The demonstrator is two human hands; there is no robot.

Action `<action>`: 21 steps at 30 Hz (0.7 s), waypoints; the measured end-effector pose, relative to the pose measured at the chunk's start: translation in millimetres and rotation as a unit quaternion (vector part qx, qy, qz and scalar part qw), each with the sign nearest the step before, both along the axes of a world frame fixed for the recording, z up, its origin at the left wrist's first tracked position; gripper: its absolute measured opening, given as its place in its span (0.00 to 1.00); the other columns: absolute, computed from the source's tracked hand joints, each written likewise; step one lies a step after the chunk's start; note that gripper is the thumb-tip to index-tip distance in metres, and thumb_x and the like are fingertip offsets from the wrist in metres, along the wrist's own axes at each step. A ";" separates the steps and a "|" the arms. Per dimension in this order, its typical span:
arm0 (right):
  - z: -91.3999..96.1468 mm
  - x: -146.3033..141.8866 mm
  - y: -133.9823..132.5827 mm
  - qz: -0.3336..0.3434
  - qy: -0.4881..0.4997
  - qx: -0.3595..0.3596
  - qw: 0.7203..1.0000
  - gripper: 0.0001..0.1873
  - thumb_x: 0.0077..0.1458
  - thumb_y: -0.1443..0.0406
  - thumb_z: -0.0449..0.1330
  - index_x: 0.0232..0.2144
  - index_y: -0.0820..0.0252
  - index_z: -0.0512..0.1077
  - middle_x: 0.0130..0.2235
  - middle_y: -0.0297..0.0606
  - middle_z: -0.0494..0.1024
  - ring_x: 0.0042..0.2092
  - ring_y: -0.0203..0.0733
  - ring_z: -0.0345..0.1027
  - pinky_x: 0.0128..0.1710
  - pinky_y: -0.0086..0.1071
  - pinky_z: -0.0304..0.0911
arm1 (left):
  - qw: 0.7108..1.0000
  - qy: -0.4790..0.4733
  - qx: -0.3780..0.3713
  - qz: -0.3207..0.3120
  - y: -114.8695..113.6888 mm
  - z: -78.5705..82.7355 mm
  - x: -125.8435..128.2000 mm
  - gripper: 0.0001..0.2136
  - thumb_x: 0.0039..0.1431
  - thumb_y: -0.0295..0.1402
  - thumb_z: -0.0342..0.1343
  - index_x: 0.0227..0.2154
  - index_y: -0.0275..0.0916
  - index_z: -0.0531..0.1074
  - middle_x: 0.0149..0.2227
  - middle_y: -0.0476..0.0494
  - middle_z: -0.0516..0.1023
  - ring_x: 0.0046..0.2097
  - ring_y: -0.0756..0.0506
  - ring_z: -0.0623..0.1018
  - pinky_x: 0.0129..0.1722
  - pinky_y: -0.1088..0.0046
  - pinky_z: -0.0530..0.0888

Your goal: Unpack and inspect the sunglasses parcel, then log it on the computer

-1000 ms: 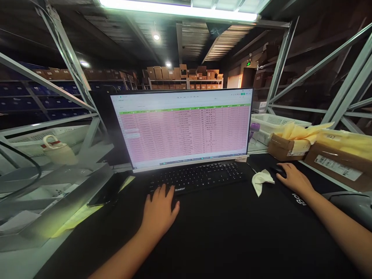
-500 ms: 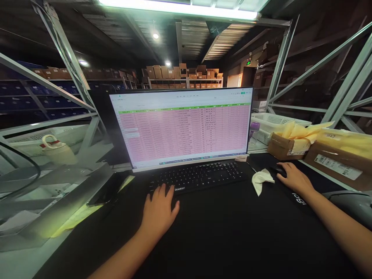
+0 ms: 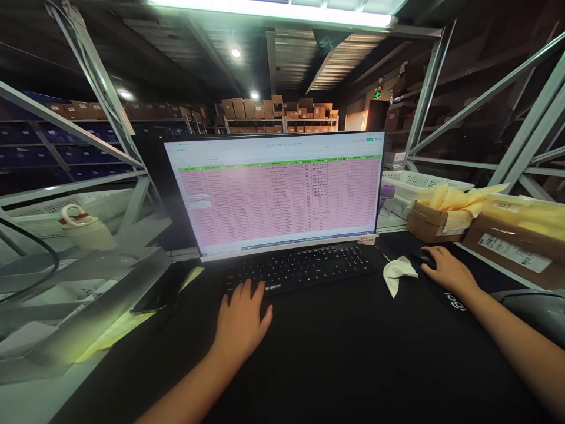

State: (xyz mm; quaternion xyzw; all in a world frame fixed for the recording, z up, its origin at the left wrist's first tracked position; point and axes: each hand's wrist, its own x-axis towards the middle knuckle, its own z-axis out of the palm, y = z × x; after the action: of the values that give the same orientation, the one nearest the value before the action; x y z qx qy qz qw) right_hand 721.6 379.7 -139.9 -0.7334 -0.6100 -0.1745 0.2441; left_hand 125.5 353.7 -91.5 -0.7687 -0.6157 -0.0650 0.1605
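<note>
Only the view had shifted slightly; both hands kept their places. Lower left of centre, the left hand, loosely spread and gripping nothing, lay at the near edge of the keyboard, mid-frame below the monitor. At right, the right hand rested by the mouse, partly covering it; whether it gripped could not be told.

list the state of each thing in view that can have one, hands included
left hand, spread, at near left corner of keyboard
right hand, curled over mouse
monitor, on, showing a spreadsheet
tube light, lit
green sign, lit
small carton, open, with yellow paper sticking out
white cloth, lying bent
</note>
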 end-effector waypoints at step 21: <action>3.4 -3.5 -2.0 -0.014 0.002 -0.003 1.000 0.29 0.53 0.54 0.52 0.54 0.58 0.72 0.53 0.48 0.75 0.56 0.53 0.71 0.60 0.45 0.65 | 1.000 0.001 -0.009 0.007 0.7 1.3 0.7 0.26 0.69 0.40 0.46 0.66 0.38 0.65 0.68 0.29 0.65 0.67 0.31 0.67 0.63 0.46 0.66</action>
State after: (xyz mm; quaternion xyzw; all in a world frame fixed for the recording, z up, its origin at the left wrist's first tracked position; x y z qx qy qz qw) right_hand 718.0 377.7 -136.6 -0.7429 -0.5999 -0.1747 0.2403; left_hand 126.3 354.4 -90.3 -0.7661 -0.6212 -0.0580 0.1546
